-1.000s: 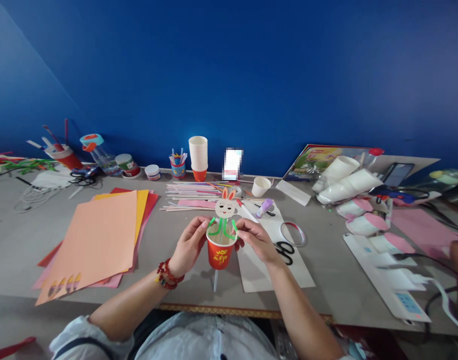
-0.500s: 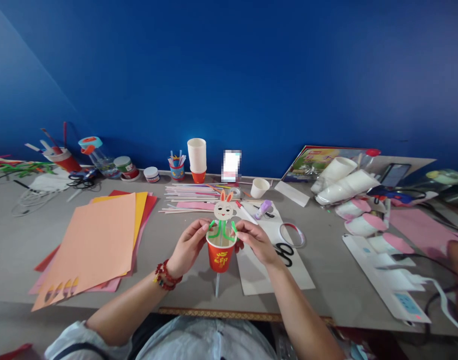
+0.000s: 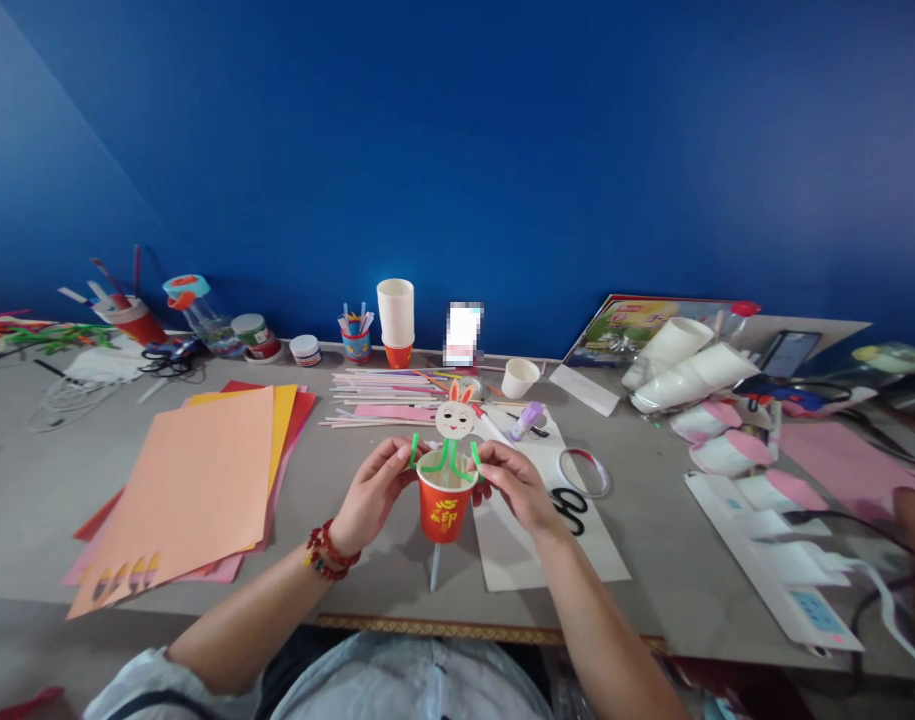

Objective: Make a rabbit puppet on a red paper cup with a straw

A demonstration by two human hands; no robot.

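Between my hands stands a red paper cup [image 3: 443, 518] with yellow characters and a white rim. A white straw [image 3: 434, 568] sticks out below it. Above the rim rises a white paper rabbit head [image 3: 455, 420] with orange-pink ears and a drawn face. Bent green strips [image 3: 451, 455] form its body and limbs inside the cup mouth. My left hand [image 3: 374, 490] is closed at the left green strip, thumb uppermost, close by the rim. On the other side my right hand [image 3: 513, 482] pinches the right green strip. The fingers behind the cup are partly hidden.
Coloured paper sheets [image 3: 194, 480] lie at left. White paper [image 3: 532, 560], black-handled scissors [image 3: 569, 512] and a tape roll [image 3: 584, 472] are at right, near a power strip [image 3: 772, 560]. Straws [image 3: 382, 385] and stacked cups [image 3: 395, 310] are farther back.
The rabbit head has shifted slightly right, and the cup leans a little. My left hand has drawn the left green strip outward, so it stands more upright. The right hand has moved slightly right.
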